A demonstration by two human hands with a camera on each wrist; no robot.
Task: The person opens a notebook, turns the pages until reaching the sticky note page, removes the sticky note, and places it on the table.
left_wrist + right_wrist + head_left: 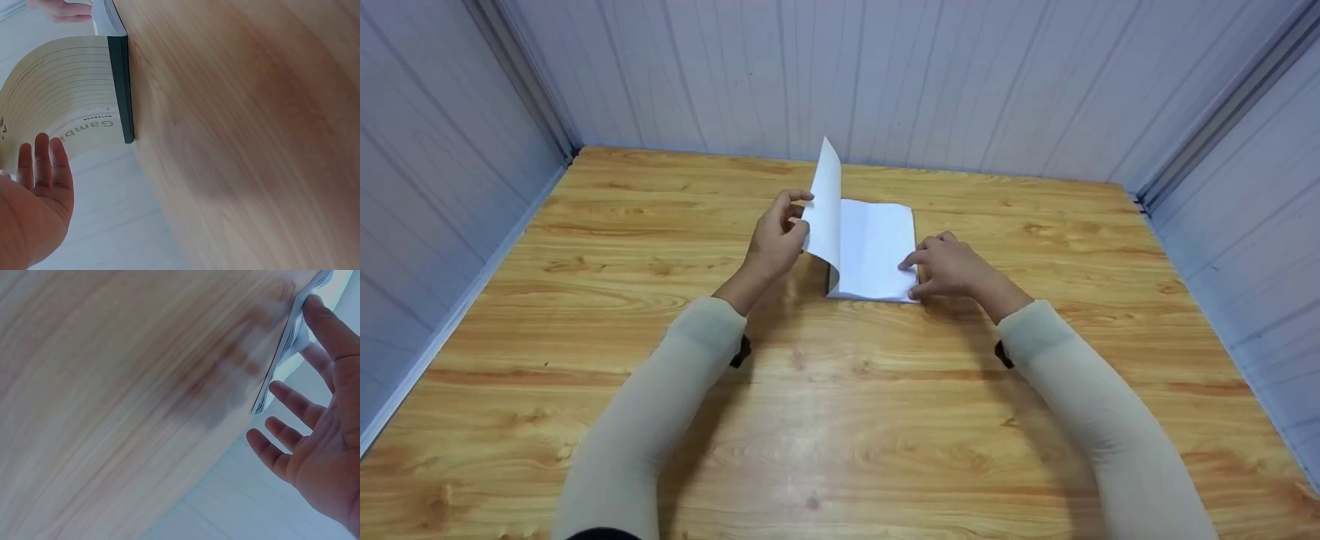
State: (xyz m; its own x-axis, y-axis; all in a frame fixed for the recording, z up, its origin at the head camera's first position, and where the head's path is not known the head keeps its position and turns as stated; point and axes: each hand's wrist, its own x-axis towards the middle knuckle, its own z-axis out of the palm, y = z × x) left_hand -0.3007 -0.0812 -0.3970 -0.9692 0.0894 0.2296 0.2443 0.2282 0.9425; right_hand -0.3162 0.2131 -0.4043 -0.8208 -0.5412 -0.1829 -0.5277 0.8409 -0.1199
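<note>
Wooden table [840,420] foreground. Right hand [952,270], fingers spread, touching right edge of open notebook [874,244] toward table's back; light pressure should steady it. Left hand [776,238] pinches raised cover [826,206]; best turned gently, uncreased. Panelled wall [885,75] behind.

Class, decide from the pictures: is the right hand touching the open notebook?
Touching. The right wrist view shows it: the right hand has its thumb tip against the page edges of the open notebook.
</note>
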